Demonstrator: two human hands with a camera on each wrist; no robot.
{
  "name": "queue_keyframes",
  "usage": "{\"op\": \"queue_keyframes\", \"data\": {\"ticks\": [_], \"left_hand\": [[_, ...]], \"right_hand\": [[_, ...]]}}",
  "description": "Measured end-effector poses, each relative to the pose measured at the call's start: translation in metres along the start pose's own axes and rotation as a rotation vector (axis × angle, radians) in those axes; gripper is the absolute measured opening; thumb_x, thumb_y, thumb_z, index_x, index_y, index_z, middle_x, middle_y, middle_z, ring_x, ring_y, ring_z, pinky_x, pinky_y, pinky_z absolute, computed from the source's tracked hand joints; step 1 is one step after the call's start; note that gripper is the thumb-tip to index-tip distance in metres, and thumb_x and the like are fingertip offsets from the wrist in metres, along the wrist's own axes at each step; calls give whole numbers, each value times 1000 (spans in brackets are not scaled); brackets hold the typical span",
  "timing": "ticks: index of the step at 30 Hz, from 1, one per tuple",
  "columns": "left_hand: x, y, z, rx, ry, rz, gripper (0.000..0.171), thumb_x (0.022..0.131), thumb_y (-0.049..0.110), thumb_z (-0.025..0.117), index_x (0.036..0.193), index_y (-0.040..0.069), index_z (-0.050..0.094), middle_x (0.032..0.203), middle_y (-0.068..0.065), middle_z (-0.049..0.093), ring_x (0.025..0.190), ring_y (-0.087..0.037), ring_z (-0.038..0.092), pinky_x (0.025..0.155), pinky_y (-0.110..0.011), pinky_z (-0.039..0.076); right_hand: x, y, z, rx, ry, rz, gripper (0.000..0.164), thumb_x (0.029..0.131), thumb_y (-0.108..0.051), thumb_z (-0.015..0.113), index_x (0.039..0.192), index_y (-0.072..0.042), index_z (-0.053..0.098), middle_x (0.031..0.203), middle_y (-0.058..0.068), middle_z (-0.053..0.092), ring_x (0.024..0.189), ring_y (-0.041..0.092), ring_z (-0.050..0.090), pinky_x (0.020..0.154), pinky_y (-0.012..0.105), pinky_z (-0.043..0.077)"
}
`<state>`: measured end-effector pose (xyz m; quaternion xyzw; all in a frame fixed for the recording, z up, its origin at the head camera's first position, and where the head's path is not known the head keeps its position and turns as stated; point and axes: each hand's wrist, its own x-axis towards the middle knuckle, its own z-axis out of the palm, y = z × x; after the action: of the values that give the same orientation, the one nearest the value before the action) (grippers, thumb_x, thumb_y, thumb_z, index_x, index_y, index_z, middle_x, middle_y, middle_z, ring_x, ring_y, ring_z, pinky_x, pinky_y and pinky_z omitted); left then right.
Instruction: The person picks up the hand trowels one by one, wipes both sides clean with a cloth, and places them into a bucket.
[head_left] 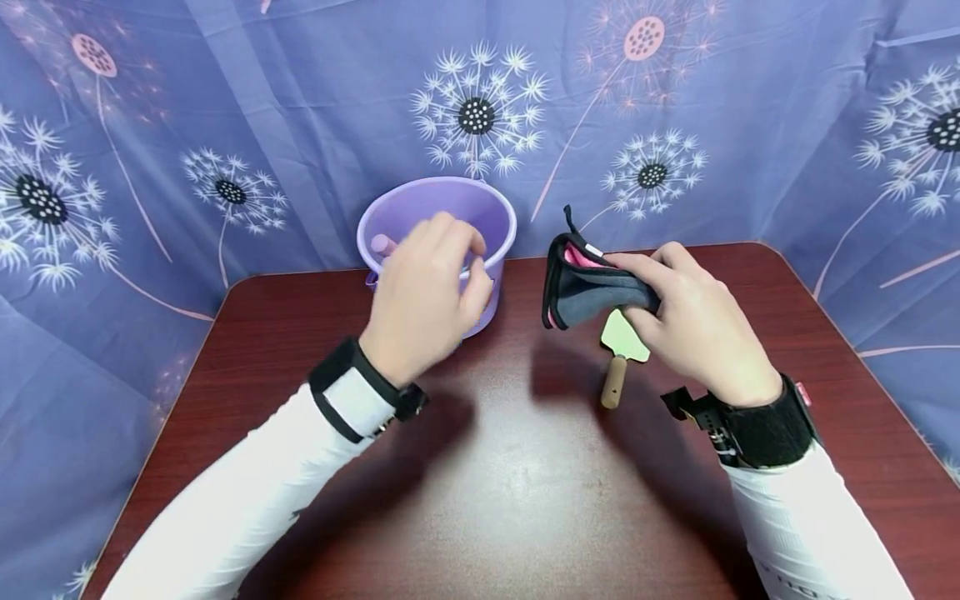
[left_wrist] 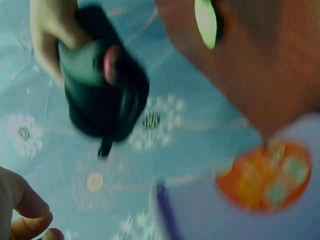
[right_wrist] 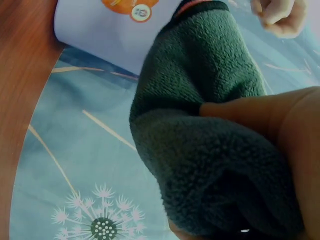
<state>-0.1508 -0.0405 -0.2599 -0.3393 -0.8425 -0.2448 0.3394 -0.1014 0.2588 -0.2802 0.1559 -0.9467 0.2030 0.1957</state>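
Note:
My right hand grips a folded, fleecy dark grey cloth with black trim, a pink inner face and a hanging loop, raised above the table. Up close in the right wrist view, the thumb presses into the pile of the cloth. My left hand is in front of the purple bucket, hiding part of its rim and side. Its fingers are loosely curled, with a gap between thumb and forefinger, and nothing shows in them. A pinkish rod-like end sticks up inside the bucket at the left.
A scraper-like tool with a pale green blade and wooden handle lies on the dark red table, below the cloth. An orange label marks the bucket's side. Blue dandelion-patterned fabric hangs behind the table and at both sides.

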Motion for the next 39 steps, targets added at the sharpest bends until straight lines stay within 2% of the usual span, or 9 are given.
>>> {"op": "queue_keyframes", "data": {"ticks": [3,6,13,17,21,25,28,36,39], "left_hand": [[-14,13,10,-68,-45,-19,8,94,8,60,99,6,66,91,-6,60,81,-26,57,71,-40,48],[-25,24,23,-126,-121,-73,7,94,11,63,100,9,67,92,-2,59,82,-19,57,71,-36,49],[-46,41,62,-218,-360,-183,12,97,20,68,107,14,69,95,3,60,82,-10,57,72,-29,49],[-52,49,88,-255,-485,-256,20,99,27,67,114,14,70,100,0,64,83,-10,58,72,-29,50],[-51,56,110,-268,-578,-332,31,102,35,65,123,13,70,106,-3,69,88,-15,62,76,-33,53],[-48,62,128,-263,-630,-385,40,102,40,64,128,10,69,103,-4,73,93,-20,69,79,-37,56],[-47,67,140,-247,-646,-401,41,102,43,65,126,9,68,99,-2,72,95,-22,72,79,-38,56],[-42,81,170,-221,-680,-476,34,100,51,64,93,18,61,77,7,60,83,-17,68,67,-36,52],[-43,85,181,-210,-698,-481,35,98,52,67,82,21,61,68,13,59,75,-13,68,62,-31,51]], "right_hand": [[1,2,0,2,5,41,56,90,-3,69,143,-22,68,108,10,57,74,26,51,67,47,42],[2,4,0,1,19,61,55,91,-5,70,143,-21,67,109,12,57,75,28,52,68,48,41],[3,6,-1,-5,53,76,53,92,-7,71,143,-22,67,105,11,54,76,28,50,68,48,40],[2,6,-1,-8,64,66,52,93,-8,72,144,-21,67,104,11,54,74,27,49,67,47,39],[1,6,-1,-6,70,63,52,93,-7,72,144,-20,67,104,11,54,73,27,49,66,47,39],[1,5,-1,-4,73,62,54,92,-6,72,143,-20,67,104,12,55,73,27,49,65,47,39],[1,5,-1,-5,73,58,55,91,-5,71,143,-20,68,105,12,55,73,27,49,65,47,40],[1,3,-1,-2,64,55,57,90,-3,70,144,-21,67,106,12,55,72,26,49,64,47,40],[1,3,-1,-2,62,58,57,90,-4,71,144,-21,67,106,11,56,73,26,50,64,47,40]]}}
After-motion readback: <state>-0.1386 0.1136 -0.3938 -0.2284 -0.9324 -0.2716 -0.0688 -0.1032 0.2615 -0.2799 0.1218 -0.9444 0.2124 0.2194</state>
